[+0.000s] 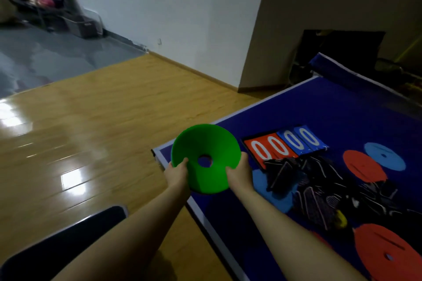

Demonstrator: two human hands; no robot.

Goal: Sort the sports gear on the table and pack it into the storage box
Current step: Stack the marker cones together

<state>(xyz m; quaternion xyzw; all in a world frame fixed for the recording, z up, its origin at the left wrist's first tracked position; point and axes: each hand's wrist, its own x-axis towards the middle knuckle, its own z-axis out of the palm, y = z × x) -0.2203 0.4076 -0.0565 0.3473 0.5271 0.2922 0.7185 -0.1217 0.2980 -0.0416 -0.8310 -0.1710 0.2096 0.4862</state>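
what's in hand: a bright green, shallow plastic disc cone with a round hole in the middle, held up off the corner of the blue felt-covered surface, hollow side facing the camera

left hand: the left hand is clamped on the cone's left rim, thumb over the inside face

right hand: the right hand is clamped on the lower right rim, same deal, thumb inside

where the rest is: still spread on the surface. There's a red and blue flip scoreboard showing zeros, a tangled pile of black mesh fabric with white trim next to it, a flat red disc cone, a light blue disc cone just behind that one, another red disc cone near the front edge, and a blue one half buried under the black pile

the box: can't see a storage box for sure. A dark rounded edge sits low on the left above the wooden floor, might be it, can't tell

step, my guess: sorting the cones, green one first

how to do it well: honestly two hands is overkill for something this light. I'd shift it to one hand and keep it hollow side the same way as the others so they nest into one stack

watch out: the blue one under the pile will probably drag the mesh along, so lift the fabric off first
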